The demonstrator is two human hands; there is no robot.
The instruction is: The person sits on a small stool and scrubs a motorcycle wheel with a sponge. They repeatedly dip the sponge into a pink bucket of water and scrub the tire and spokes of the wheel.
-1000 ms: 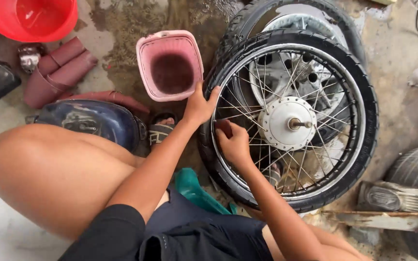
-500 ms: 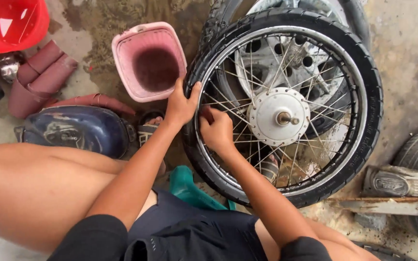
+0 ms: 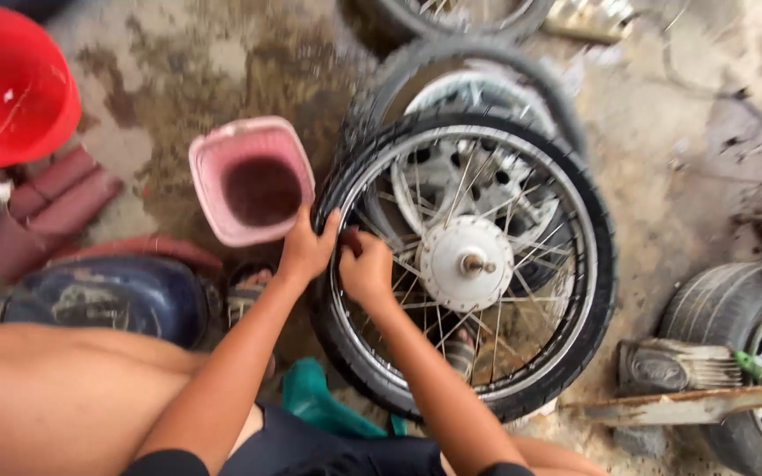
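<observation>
Spoked wheel (image 3: 487, 264) with tyre fills centre frame, lying over another wheel (image 3: 478, 79) on the concrete floor (image 3: 663, 141). Pink bucket (image 3: 253, 181) just left of it, red basin (image 3: 11, 84) upper left. My left hand (image 3: 308, 249) grips the tyre's left edge; right hand (image 3: 366, 269) curled among the spokes, probably pinching one.
</observation>
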